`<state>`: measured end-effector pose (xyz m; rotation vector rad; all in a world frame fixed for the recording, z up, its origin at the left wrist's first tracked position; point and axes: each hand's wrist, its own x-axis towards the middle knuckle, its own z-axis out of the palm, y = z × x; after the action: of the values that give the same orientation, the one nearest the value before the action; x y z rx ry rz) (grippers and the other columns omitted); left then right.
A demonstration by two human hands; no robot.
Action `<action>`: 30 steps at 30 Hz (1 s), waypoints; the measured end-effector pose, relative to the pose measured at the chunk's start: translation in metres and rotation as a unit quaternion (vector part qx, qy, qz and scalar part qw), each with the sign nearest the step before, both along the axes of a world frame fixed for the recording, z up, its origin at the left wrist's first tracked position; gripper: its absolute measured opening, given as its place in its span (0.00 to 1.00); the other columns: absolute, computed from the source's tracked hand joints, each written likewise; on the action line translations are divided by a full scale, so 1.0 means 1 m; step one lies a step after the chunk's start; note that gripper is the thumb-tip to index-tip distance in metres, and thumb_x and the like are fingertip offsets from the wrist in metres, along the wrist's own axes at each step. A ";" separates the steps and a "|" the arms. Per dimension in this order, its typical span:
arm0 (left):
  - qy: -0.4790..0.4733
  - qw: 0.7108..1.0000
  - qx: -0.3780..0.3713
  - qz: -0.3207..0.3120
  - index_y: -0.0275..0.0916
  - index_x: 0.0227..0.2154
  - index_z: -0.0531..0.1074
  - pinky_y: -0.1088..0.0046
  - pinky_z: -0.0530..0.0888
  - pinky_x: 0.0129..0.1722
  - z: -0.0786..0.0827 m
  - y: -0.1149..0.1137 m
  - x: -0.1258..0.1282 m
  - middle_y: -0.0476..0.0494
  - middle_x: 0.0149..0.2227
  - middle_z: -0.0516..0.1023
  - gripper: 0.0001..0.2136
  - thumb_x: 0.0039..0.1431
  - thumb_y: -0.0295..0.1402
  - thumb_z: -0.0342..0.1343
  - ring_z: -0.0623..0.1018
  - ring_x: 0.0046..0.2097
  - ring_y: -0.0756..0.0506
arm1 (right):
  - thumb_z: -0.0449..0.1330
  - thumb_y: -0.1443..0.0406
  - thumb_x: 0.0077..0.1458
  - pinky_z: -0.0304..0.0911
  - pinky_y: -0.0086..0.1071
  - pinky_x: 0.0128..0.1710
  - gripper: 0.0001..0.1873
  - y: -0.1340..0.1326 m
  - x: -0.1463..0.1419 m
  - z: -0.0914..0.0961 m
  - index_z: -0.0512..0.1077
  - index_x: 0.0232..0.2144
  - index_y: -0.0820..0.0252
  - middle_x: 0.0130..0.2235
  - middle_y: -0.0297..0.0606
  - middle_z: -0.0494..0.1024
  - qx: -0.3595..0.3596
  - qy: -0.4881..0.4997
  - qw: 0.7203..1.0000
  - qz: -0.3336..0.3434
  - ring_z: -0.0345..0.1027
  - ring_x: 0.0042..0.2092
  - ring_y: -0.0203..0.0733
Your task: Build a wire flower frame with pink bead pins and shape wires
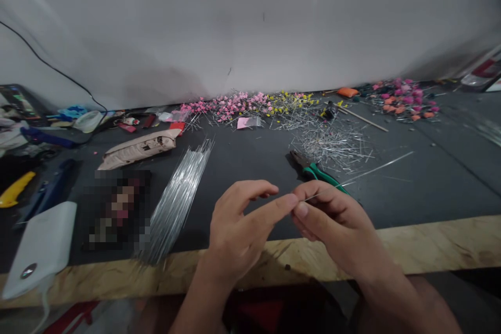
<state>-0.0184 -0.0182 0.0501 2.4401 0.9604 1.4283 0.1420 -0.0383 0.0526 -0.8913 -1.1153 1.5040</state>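
Note:
My right hand [336, 222] pinches the near end of a long thin silver wire [371, 169] that runs away to the right over the dark table mat [250, 156]. My left hand [238, 227] meets it fingertip to fingertip, its index finger and thumb touching the same wire end. Just behind my right hand lie green-handled pliers [313, 169], partly hidden by my fingers. A bundle of long straight wires [178, 198] lies to the left of my left hand.
A heap of short cut wires [332, 141] lies behind the pliers. Pink and yellow bead flowers [242, 104] line the wall; more pink and orange ones [403, 96] sit far right. A paper-wrapped package [139, 148], a white device [41, 248] and tools lie left. A wooden edge [430, 242] runs along the front.

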 end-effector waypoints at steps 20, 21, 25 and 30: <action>-0.203 0.962 -0.179 -0.021 0.40 0.35 0.73 0.73 0.71 0.35 -0.003 -0.015 0.023 0.46 0.32 0.74 0.09 0.52 0.21 0.55 0.73 0.36 0.49 | 0.56 0.69 0.55 0.58 0.20 0.25 0.05 -0.004 0.001 -0.003 0.70 0.32 0.53 0.28 0.28 0.69 0.110 -0.032 0.993 -0.039 0.58 0.26 0.27; -0.212 0.958 -0.192 -0.020 0.40 0.35 0.72 0.74 0.72 0.35 -0.003 -0.016 0.023 0.47 0.32 0.74 0.09 0.52 0.21 0.55 0.73 0.36 0.49 | 0.56 0.69 0.55 0.58 0.20 0.25 0.05 -0.004 0.001 -0.003 0.70 0.32 0.53 0.28 0.29 0.69 0.111 -0.033 0.992 -0.040 0.59 0.26 0.27; -0.253 0.940 -0.228 -0.009 0.40 0.33 0.73 0.76 0.72 0.33 -0.004 -0.018 0.027 0.47 0.32 0.74 0.07 0.52 0.22 0.56 0.73 0.35 0.51 | 0.56 0.69 0.55 0.58 0.22 0.23 0.04 -0.003 0.001 -0.004 0.71 0.32 0.55 0.29 0.31 0.70 0.124 -0.047 0.990 -0.052 0.59 0.25 0.29; -0.311 0.912 -0.268 -0.006 0.42 0.34 0.74 0.79 0.72 0.31 -0.007 -0.019 0.034 0.47 0.35 0.74 0.08 0.54 0.25 0.56 0.73 0.35 0.52 | 0.56 0.68 0.55 0.59 0.24 0.23 0.04 -0.001 0.000 -0.003 0.71 0.31 0.55 0.30 0.32 0.70 0.134 -0.083 0.985 -0.073 0.61 0.26 0.31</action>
<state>0.0156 -0.0377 0.0427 1.4629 0.9933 1.5277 0.1419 -0.0390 0.0497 -0.9005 -1.3099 1.1444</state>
